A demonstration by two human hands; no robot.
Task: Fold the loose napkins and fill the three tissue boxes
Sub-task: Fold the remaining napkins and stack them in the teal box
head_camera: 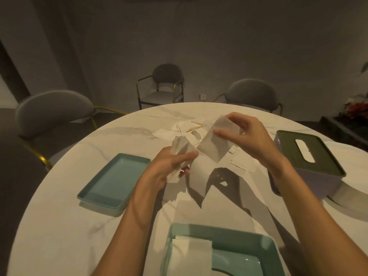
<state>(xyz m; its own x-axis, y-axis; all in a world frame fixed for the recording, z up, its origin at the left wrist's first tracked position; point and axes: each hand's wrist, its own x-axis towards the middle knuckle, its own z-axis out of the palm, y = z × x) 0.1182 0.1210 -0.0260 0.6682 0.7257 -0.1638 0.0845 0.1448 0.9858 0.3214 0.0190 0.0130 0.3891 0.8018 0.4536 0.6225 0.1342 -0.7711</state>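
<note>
The person's left hand (169,168) is gripping a crumpled bunch of white paper napkins (182,148), its fingers curled around the wad while the thumb is pressing along its near side; the bunch is sticking up above the fist and a corner is hanging out below it. The right hand (245,134) is pinching a flat white napkin sheet (216,144) by its upper edge, thumb on the near face and fingers behind, so the sheet is hanging down and to the left of that hand, its lower left corner almost meeting the left thumb. Both hands are being held above the round white marble-patterned table (79,226).

Beyond the hands, a loose pile of unfolded white napkins (179,130) is lying on the tabletop, and a few more sheets are lying just under the right wrist. To the right of the right forearm, a grey tissue box with a dark green slotted lid (308,160) is standing closed. An empty teal rectangular tray (115,180) is sitting to the left of the left forearm. Between the forearms at the near edge, a second teal tray (249,253) is holding a folded white napkin stack (191,253) against its left side.

Three grey padded chairs with brass-coloured frames (167,84) are standing around the far side of the table.
</note>
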